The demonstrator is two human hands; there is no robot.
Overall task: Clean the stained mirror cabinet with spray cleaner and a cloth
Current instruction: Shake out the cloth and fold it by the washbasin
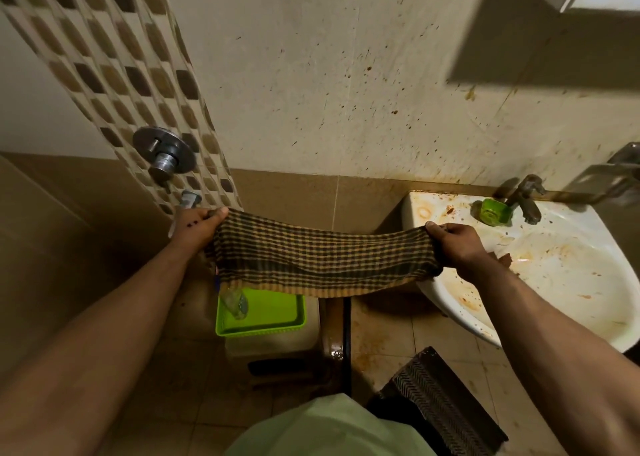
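A dark checked cloth [318,256] with tan stripes is stretched out flat between both my hands, at about waist height in front of the wall. My left hand [199,225] pinches its left edge and my right hand [457,246] grips its right edge over the rim of the sink. The underside of the mirror cabinet [554,30] juts out at the top right, blurred, and its mirror face is out of view. A clear bottle [235,303], partly hidden by the cloth, lies in the green tray below.
A stained white sink [568,282] with a tap [524,196] and a green cup [493,211] stands at right. A green tray [273,313] sits on a white stool below the cloth. The spattered wall [346,85] is ahead, a shower valve [162,154] at left, a mat [446,407] on the floor.
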